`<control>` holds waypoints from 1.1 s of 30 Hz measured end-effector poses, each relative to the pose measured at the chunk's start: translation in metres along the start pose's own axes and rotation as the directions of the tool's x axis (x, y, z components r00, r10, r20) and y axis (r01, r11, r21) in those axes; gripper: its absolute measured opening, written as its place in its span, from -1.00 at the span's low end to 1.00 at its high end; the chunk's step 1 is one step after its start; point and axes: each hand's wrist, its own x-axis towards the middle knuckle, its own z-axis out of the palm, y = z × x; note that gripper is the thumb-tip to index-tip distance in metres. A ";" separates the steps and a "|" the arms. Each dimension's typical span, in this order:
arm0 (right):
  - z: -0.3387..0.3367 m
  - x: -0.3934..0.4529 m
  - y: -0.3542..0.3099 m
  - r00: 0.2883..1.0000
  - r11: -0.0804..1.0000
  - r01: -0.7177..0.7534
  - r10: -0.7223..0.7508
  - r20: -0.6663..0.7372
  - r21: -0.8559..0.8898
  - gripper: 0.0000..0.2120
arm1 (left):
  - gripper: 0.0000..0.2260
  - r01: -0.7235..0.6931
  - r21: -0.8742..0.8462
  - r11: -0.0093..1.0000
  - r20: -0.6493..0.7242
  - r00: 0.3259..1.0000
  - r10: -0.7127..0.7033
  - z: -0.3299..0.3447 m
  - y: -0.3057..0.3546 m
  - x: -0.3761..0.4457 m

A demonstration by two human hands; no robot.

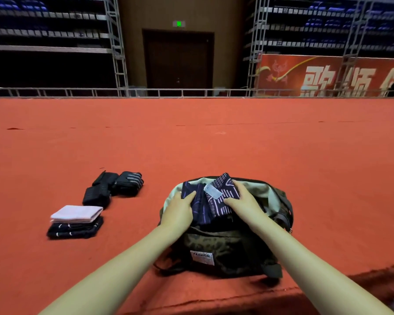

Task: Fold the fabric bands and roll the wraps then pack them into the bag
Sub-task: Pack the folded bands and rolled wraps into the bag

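Both hands' grip [179, 211] [242, 202], folded band [212, 201] between (over bag [225, 251] mouth)

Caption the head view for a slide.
Both hands, left hand and right hand, hold folded navy patterned fabric in the open dark camouflage bag.

You see a dark olive camouflage bag [225, 253] with pale green lining, navy bands [210, 197] patterned in lilac lines, a pink folded cloth [76, 213] on black ones, black wraps [114, 186], and red-orange carpet [191, 142].
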 end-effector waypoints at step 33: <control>0.067 0.022 0.011 0.878 0.638 0.477 -0.381 0.291 -0.604 -0.36 | -0.79 0.471 -0.872 0.131 0.406 0.847 -0.344 -0.038 -0.047 -0.007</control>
